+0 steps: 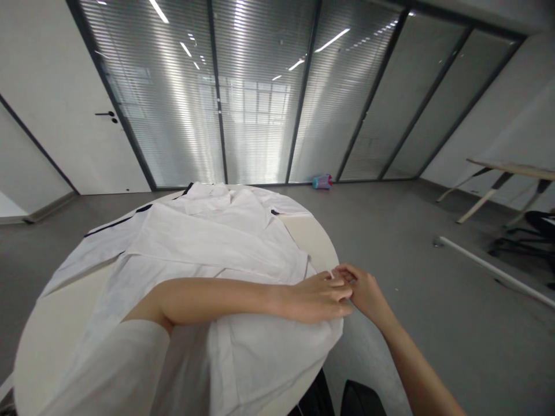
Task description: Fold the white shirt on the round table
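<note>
A white long-sleeved garment (208, 231) with dark trim along one sleeve lies spread over the round cream table (323, 245). Its lower part hangs toward me. My left forearm crosses above the cloth, and my left hand (318, 297) rests at the table's right edge with its fingers curled on the fabric. Just beside it, my right hand (362, 289) comes in from the right. Its fingertips are pinched at the garment's edge and touch the left hand's fingers. The small fold between the fingertips is mostly hidden.
A blue and pink container (322, 182) lies on the floor by the glass partition (255, 115). On the right are a wooden-topped table (515, 169), a black chair base (524, 245) and a white pole (494, 268) near the floor. A white door (99, 150) is at left.
</note>
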`<state>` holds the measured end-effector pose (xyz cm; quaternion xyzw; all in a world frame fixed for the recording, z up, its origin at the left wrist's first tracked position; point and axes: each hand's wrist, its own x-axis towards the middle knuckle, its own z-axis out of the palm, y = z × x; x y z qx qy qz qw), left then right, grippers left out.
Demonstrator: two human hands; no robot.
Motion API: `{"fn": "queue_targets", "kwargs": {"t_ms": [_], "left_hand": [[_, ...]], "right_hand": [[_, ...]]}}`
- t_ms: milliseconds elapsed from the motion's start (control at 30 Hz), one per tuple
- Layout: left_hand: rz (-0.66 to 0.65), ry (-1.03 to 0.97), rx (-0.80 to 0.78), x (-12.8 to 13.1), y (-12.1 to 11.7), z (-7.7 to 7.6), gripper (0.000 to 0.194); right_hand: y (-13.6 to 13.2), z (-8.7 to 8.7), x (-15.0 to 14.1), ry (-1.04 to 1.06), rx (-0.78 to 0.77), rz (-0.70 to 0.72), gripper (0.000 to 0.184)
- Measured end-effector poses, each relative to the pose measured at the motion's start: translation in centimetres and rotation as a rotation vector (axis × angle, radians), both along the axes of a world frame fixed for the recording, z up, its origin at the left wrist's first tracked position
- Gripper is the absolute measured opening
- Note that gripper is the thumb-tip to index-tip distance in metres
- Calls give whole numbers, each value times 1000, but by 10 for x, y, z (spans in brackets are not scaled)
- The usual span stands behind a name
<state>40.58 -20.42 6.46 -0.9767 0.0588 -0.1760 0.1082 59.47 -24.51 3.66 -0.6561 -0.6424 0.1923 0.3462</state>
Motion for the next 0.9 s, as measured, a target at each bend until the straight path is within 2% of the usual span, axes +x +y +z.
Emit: {"fn": "queue_targets", "kwargs": {"t_ms": [100, 233, 367, 467, 567, 667, 767, 900], "left_hand": [[44, -8, 23, -17, -3, 13, 13], [116, -143, 66, -55, -16, 27, 15], [164, -267, 93, -91, -35, 32, 18], [194, -332, 98, -110, -50, 29, 22], [243, -335, 77, -127, -63, 21, 24], [307, -293, 42, -144, -72, 14, 26], [372, -288, 16, -161, -79, 11, 27], [447, -275, -25, -184, -91, 12, 23]], "right_hand": [[20, 6, 0, 0, 89, -33, 35], [85, 27, -14, -85, 88, 36, 37], [172, 62, -63, -317, 7, 65, 36], [233, 79, -112, -420, -84, 83, 41], [281, 79, -158, -454, -169, 94, 50], [313, 70, -194, -482, -242, 71, 51], [330, 61, -221, -519, -266, 27, 43], [334, 59, -256, -572, -215, 9, 45]]}}
